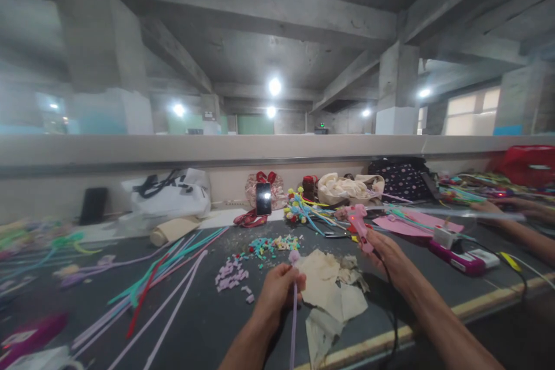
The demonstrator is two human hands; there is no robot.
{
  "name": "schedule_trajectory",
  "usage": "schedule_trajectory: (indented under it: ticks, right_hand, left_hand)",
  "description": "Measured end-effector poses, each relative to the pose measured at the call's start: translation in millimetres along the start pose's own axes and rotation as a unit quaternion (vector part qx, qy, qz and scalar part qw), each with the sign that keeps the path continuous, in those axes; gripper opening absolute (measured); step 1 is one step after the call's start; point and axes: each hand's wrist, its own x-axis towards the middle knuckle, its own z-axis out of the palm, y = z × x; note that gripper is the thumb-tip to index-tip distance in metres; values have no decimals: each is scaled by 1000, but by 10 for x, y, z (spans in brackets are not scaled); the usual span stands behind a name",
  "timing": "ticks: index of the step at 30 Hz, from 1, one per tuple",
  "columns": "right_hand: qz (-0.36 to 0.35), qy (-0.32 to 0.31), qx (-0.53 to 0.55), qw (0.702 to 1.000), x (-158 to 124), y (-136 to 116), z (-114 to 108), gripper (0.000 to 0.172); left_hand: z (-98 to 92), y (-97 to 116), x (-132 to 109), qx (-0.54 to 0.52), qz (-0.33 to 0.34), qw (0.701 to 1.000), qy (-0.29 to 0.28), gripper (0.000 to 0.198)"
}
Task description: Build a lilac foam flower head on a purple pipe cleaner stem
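Observation:
My left hand (280, 286) is closed around a lilac pipe-cleaner stem (294, 324). At the stem's upper end, just above my fingers, is a small fluffy lilac head (293, 256). My right hand (385, 257) grips a pink hot glue gun (358, 222) by its handle, its nozzle pointing left and a dark cord trailing down from it. Crumpled beige paper (327, 277) lies between my two hands. Left of my left hand is a pile of short lilac pieces (232, 273), with teal and cream pieces (271, 245) behind it.
Long pipe cleaners (173, 277) lie across the left side of the table. A phone (263, 199) stands upright at the back, near a bunch of yellow-tipped stems (299, 208). Purple power strip (457, 257) and pink sheet (416, 222) lie right. Another person's hands (498, 214) reach in at far right.

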Motion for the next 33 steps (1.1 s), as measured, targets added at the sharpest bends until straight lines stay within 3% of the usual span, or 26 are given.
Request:
schedule_trajectory:
  ticks: [8, 14, 21, 26, 30, 33]
  right_hand:
    - [16, -80, 48, 995, -252, 124, 361, 12]
    - [56, -134, -17, 989, -653, 48, 647, 25]
    - [25, -157, -112, 981, -1116, 131, 833, 46]
    - [42, -180, -159, 970, -1085, 326, 1130, 47]
    - [56, -205, -177, 961, -968, 456, 1429, 30]
    - [56, -212, -180, 959, -967, 487, 1462, 22]
  left_hand:
    - [-52, 107, -88, -55, 24, 998, 2, 20]
    - [-145, 142, -389, -98, -20, 994, -36, 20]
    - [-257, 108, -721, -182, -27, 983, -7, 16]
    - [-298, 67, -814, -189, 6, 982, 19, 17]
    - [-303, 63, -886, -176, 37, 984, 5, 17]
    - [-299, 65, -917, -157, 48, 986, 15, 16]
